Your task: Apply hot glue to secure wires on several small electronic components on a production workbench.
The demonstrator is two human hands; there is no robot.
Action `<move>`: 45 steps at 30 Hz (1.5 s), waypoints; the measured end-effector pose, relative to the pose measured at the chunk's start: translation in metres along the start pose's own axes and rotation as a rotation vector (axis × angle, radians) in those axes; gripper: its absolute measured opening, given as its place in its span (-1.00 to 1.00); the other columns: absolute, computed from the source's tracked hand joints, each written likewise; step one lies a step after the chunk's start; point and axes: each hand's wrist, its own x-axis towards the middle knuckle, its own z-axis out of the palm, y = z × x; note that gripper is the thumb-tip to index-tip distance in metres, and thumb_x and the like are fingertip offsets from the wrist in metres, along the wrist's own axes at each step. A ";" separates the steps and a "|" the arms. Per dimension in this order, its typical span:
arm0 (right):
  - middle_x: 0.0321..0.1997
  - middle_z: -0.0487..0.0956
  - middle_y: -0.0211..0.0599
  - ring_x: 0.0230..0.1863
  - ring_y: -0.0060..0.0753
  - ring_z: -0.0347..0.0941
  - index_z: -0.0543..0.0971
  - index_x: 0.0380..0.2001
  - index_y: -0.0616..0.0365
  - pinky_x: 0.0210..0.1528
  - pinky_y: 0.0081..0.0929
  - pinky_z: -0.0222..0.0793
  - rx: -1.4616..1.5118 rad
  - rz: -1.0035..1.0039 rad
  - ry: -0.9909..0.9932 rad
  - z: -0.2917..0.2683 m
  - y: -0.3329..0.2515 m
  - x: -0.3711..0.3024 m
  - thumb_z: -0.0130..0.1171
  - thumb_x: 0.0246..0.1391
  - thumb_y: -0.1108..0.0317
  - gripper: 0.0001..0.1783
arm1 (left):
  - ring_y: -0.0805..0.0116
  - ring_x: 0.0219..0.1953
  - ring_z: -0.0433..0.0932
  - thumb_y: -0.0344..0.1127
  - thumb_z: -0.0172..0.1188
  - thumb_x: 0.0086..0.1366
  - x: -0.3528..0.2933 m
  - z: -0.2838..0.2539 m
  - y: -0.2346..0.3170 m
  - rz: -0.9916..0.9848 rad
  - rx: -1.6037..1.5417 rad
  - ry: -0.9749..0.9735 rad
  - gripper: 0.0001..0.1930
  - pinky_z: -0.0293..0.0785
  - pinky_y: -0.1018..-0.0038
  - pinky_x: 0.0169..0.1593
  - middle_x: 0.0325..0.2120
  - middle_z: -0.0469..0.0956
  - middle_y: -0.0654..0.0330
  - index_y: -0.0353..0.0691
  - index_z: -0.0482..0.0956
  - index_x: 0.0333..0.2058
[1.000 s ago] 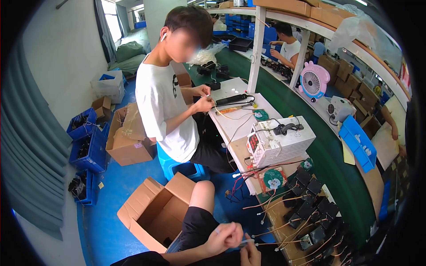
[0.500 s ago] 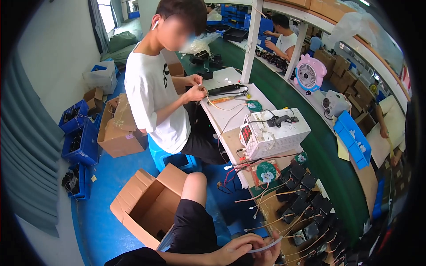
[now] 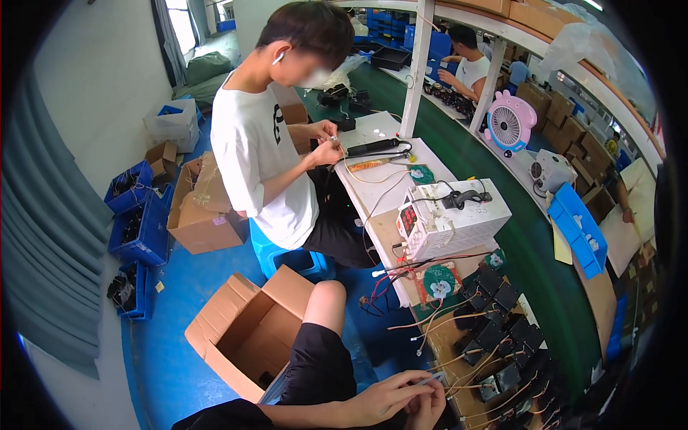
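My left hand (image 3: 385, 396) reaches in from the bottom with its fingers closed around a pale, translucent strip (image 3: 433, 378). Against it, my right hand (image 3: 428, 410) is also closed on that strip, with its fingers curled. Most of the strip is hidden by my fingers, and its exact kind cannot be made out. Just right of my hands, several black square units (image 3: 502, 383) with thin cream wires and small white plugs lie in rows on a cardboard sheet (image 3: 448, 351).
A white power supply box (image 3: 459, 222) stands on the bench beyond, near a green round board (image 3: 438, 281). An open cardboard box (image 3: 251, 337) sits left of my knee. Across the bench corner, a co-worker (image 3: 265, 158) in a white shirt handles a wire.
The view has shifted slightly, so the scene sits further right. The pale strip, earlier a long curve across my hands, now shows only a short end above my fingers.
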 end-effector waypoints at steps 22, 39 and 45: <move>-0.03 0.60 -0.11 -0.12 -0.33 0.54 0.44 0.14 0.28 -0.05 -0.59 0.43 -0.411 -0.041 -0.123 -0.015 0.019 0.001 0.10 0.27 0.21 -0.53 | 0.10 -0.08 0.51 -0.48 0.07 0.30 0.006 0.004 -0.004 0.557 0.593 0.109 -0.81 0.43 0.43 -0.07 0.05 0.45 0.00 -0.29 0.57 -0.14; -0.51 0.52 -0.37 -0.60 -0.55 0.19 0.68 -0.17 0.19 -0.50 -0.62 0.11 -0.532 0.098 -0.574 0.003 -0.031 -0.026 0.15 0.16 0.50 -0.79 | 0.38 -0.48 0.42 -0.24 -0.16 0.53 -0.011 -0.031 -0.036 -0.340 -0.747 -0.038 -0.72 0.39 0.49 -0.24 -0.52 0.49 0.14 -0.31 0.46 -0.11; -0.51 0.51 -0.41 -0.58 -0.61 0.12 0.69 -0.17 0.18 -0.49 -0.65 0.05 -0.329 0.254 -0.597 -0.027 -0.025 -0.047 0.12 0.21 0.50 -0.80 | 0.49 -0.65 0.18 -0.12 -0.12 0.53 -0.009 -0.009 -0.054 -0.415 -1.171 -0.094 -0.66 0.17 0.60 -0.45 -0.70 0.29 0.29 -0.31 0.46 -0.22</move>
